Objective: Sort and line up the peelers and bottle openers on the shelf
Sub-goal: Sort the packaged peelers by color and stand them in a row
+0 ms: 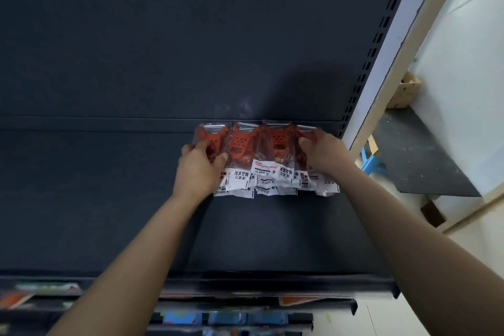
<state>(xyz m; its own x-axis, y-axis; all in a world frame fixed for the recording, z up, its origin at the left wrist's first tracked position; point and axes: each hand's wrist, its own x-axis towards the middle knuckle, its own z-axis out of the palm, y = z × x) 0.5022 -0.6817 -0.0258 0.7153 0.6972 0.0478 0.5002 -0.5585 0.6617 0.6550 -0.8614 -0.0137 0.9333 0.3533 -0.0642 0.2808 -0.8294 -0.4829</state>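
As the head camera looks down, red packed peelers (272, 144) lie side by side at the shelf's (109, 199) back, long axes running front to back; left hand (200, 163) grips the leftmost pack, right hand (321, 155) clutches the rightmost (both bracket the row).

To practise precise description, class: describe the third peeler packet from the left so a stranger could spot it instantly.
On the dark metal shelf, a row of orange-red plastic peelers in clear packets sits against the back panel, the left hand and right hand gripping its ends. Take the third packet from the left: only its white label carries red lettering.
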